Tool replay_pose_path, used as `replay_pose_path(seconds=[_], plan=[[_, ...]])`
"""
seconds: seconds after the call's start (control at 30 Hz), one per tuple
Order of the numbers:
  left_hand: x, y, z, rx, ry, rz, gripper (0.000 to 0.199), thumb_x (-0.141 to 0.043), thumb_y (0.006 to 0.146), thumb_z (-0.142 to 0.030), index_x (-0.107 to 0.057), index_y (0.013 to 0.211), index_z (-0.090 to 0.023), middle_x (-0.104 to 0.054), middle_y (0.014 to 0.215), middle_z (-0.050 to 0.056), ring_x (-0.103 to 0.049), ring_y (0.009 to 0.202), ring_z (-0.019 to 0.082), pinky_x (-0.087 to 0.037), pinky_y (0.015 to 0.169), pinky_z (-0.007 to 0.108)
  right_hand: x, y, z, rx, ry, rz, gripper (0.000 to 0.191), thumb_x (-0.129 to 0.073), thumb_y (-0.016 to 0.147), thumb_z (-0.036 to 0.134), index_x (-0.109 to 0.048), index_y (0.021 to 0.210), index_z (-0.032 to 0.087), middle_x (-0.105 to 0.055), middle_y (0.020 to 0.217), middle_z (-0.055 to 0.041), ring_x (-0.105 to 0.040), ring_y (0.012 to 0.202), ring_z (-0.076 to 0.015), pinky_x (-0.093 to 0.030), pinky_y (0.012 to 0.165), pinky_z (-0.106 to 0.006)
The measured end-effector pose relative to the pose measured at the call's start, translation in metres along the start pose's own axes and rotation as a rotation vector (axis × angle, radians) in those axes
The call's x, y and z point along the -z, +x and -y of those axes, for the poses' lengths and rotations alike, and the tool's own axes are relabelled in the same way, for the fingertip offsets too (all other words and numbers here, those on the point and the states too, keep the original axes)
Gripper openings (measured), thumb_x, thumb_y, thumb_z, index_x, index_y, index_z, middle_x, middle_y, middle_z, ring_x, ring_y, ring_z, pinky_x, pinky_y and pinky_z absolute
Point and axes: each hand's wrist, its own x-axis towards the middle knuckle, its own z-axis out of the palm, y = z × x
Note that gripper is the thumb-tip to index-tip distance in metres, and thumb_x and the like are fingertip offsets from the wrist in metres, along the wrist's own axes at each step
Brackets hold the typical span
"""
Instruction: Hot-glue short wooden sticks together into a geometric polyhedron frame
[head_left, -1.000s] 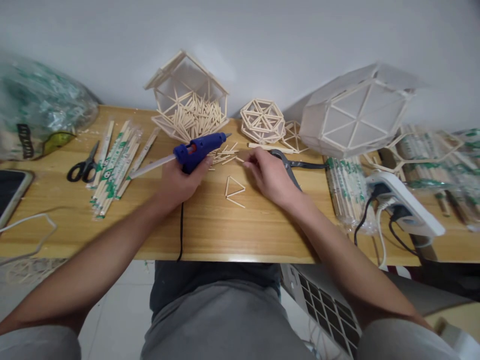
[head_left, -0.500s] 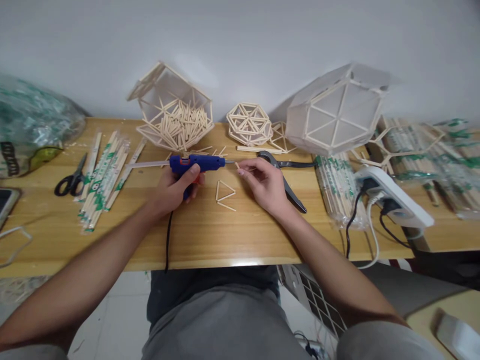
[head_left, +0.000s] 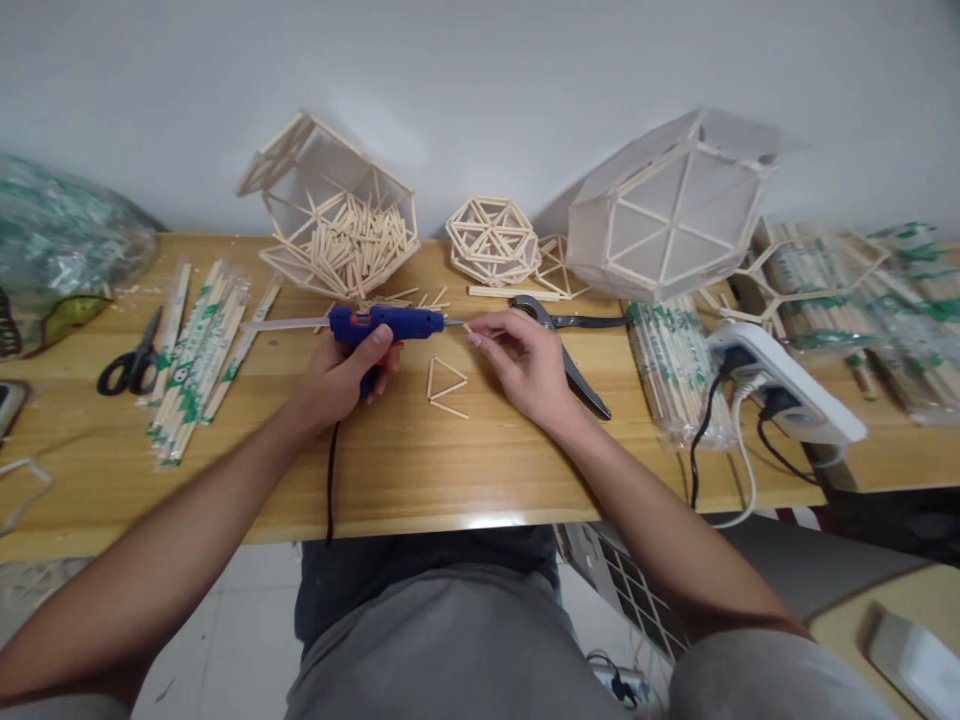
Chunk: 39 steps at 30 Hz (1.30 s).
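In the head view, the left hand [head_left: 339,382] is closed around the handle of a blue plastic glue gun [head_left: 386,324], its thumb along the side of the body and a translucent glue stick [head_left: 285,324] jutting from the back. The right hand [head_left: 531,368] has thumb and fingertips drawn together on a short pale wooden stick [head_left: 468,328], whose end is at the gun's metal nozzle; the two seem to touch, though the gap is too small to be sure. Just below this meeting point, on the light brown wooden table [head_left: 390,470], lie three thin sticks set as a triangle [head_left: 448,370], with one more slender stick [head_left: 450,409] slanting from its lower corner. Beyond the gun stands an open, faceted stick-framed container [head_left: 341,215] heaped with short sticks, and beyond the right hand's fingertips sits a small round lattice of sticks [head_left: 493,240]. Dark grey metal pliers [head_left: 583,385] lie just beside the right hand, on its outer side. Well out past the left hand are plastic-wrapped wooden sticks [head_left: 196,365] with green print and black-handled scissors [head_left: 133,368]. The gun's black cord [head_left: 331,485] hangs below the left hand, over the table's near edge.
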Motion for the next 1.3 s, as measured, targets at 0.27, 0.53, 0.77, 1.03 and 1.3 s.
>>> replay_pose_path(seconds=[0.27, 0.53, 0.77, 1.03, 1.3], plan=[[-0.002, -0.001, -0.001, 0.014, -0.009, -0.033, 0.050, -0.070, 0.097, -0.069, -0.064, 0.080, -0.023, -0.059, 0.065, 0.001, -0.053, 0.047, 0.013, -0.038, 0.037, 0.025, 0.000, 0.001, -0.001, 0.013, 0.002, 0.000, 0.014, -0.074, 0.107, 0.035, -0.083, 0.112, 0.027, -0.085, 0.108, -0.0050, -0.077, 0.096, -0.0230, -0.065, 0.086, -0.037], [0.000, -0.001, 0.001, -0.022, -0.005, -0.008, 0.050, -0.070, 0.099, -0.068, -0.064, 0.078, -0.022, -0.059, 0.066, 0.001, -0.054, 0.047, 0.013, -0.039, 0.037, 0.024, -0.001, 0.000, -0.001, 0.013, 0.003, -0.008, 0.013, -0.074, 0.107, 0.034, -0.083, 0.111, 0.026, -0.084, 0.107, -0.0047, -0.077, 0.096, -0.0228, -0.064, 0.085, -0.037], [0.006, 0.005, 0.008, -0.011, 0.129, -0.004, 0.050, -0.071, 0.099, -0.069, -0.073, 0.084, -0.021, -0.062, 0.058, 0.000, -0.055, 0.045, 0.014, -0.041, 0.041, 0.025, 0.006, 0.003, 0.000, 0.001, 0.033, -0.049, 0.012, -0.076, 0.105, 0.034, -0.084, 0.110, 0.027, -0.084, 0.104, -0.0040, -0.078, 0.094, -0.0230, -0.064, 0.085, -0.037], [0.007, 0.011, 0.010, -0.038, 0.230, -0.052, 0.049, -0.068, 0.101, -0.069, -0.074, 0.085, -0.023, -0.065, 0.057, 0.000, -0.059, 0.047, 0.017, -0.044, 0.046, 0.027, 0.024, -0.049, 0.022, -0.044, -0.242, 0.086, 0.009, -0.074, 0.107, 0.029, -0.083, 0.106, 0.028, -0.085, 0.100, -0.0053, -0.078, 0.086, -0.0254, -0.063, 0.080, -0.040], [0.008, 0.012, 0.014, -0.057, 0.289, -0.029, 0.047, -0.069, 0.101, -0.067, -0.072, 0.082, -0.023, -0.064, 0.058, 0.001, -0.060, 0.051, 0.019, -0.045, 0.048, 0.029, 0.005, -0.077, 0.020, -0.069, -0.286, 0.095, 0.017, -0.069, 0.107, 0.020, -0.082, 0.115, 0.026, -0.086, 0.114, -0.0093, -0.083, 0.104, -0.0297, -0.068, 0.094, -0.047]])
